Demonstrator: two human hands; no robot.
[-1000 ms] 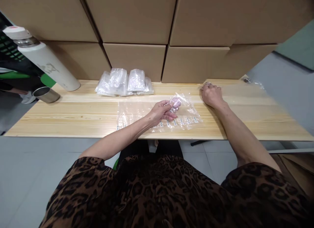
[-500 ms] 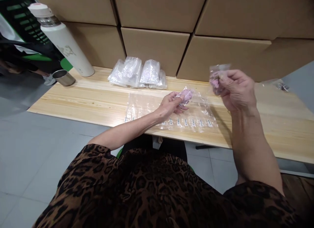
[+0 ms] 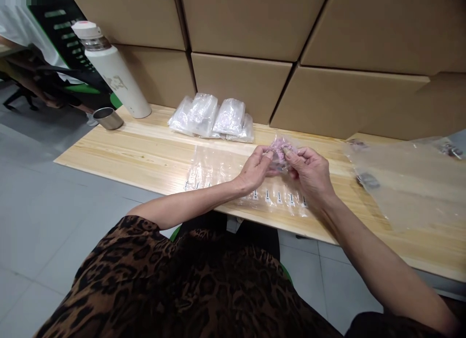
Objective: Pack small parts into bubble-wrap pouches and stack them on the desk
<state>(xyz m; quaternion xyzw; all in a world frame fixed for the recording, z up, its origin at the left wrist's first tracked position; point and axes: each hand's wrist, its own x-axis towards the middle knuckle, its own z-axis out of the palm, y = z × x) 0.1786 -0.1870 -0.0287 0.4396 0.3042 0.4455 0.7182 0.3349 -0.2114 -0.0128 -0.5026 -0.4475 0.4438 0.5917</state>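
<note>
At the worktop's [image 3: 145, 153] far left stand a white bottle [image 3: 114, 73] and a metal cup [image 3: 107, 118], then a pile of filled clear bags [image 3: 213, 118]. Over the middle, the left hand [image 3: 255, 170] and right hand [image 3: 309, 170] together pinch a small pink item in a clear bag [image 3: 279, 148]. It looks light, soft and crinkly, probably slippery, best held by its edges; loose plastic sheets [image 3: 407, 182] lie to the right.

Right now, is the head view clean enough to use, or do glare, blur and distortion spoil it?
Head view: even light with soft shadows; wide-angle bending of the table edge and boxes; the pink item between left hand and right hand is soft; glare on the clear bags; top-left corner pixelated.
</note>
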